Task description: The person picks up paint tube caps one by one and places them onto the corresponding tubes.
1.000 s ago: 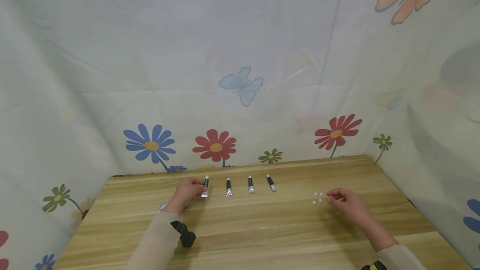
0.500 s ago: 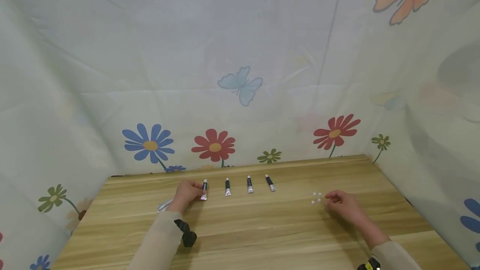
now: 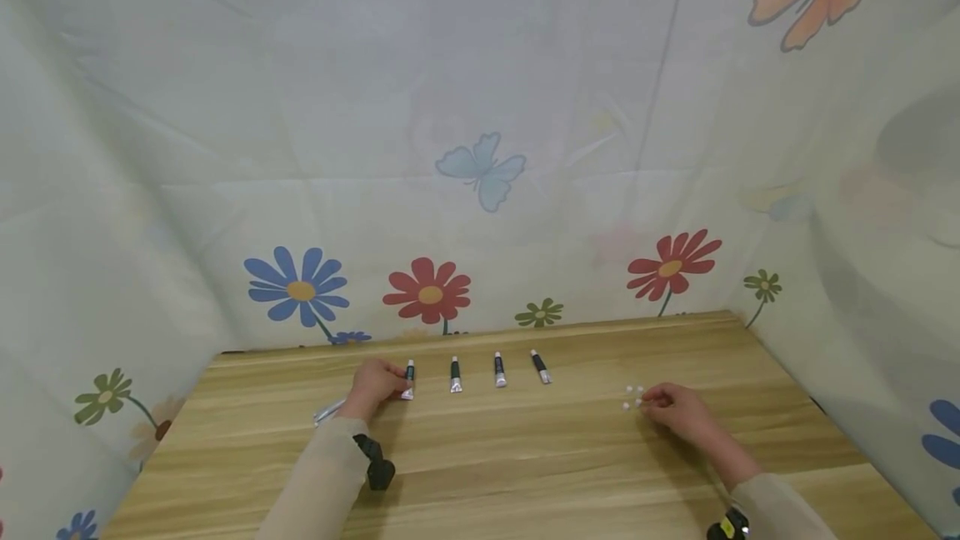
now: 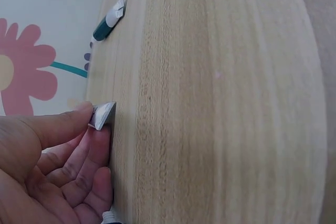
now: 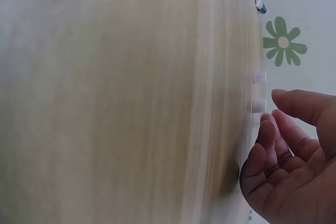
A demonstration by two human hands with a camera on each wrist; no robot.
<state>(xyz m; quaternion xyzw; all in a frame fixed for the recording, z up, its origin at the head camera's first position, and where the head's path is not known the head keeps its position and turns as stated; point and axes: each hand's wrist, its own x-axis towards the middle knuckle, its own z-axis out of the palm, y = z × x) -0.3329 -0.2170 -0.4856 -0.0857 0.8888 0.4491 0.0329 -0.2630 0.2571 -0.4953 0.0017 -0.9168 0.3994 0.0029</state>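
Observation:
My left hand (image 3: pixel 375 386) pinches the silver crimped end of a dark paint tube (image 3: pixel 409 372) at the table's back left. The left wrist view shows the thumb and a finger on that crimp (image 4: pixel 102 115). My right hand (image 3: pixel 678 411) is by several small white caps (image 3: pixel 626 407) on the right. Its thumb and fingers stand apart beside the nearest cap (image 5: pixel 259 106), and nothing is between them. Three more paint tubes lie in a row to the right: one tube (image 3: pixel 455 375), a second tube (image 3: pixel 499 370) and a slanted tube (image 3: pixel 541 367).
Silver tubes (image 3: pixel 327 412) lie by the left wrist, partly hidden; a threaded neck (image 4: pixel 108 217) shows below the left hand. The wooden table (image 3: pixel 480 457) ends at a flower-printed cloth (image 3: pixel 360 215) behind and at both sides.
My right hand has moved left, closer to the caps. My left hand has brought its paint tube slightly nearer to me and still pinches it. The other tubes stay put.

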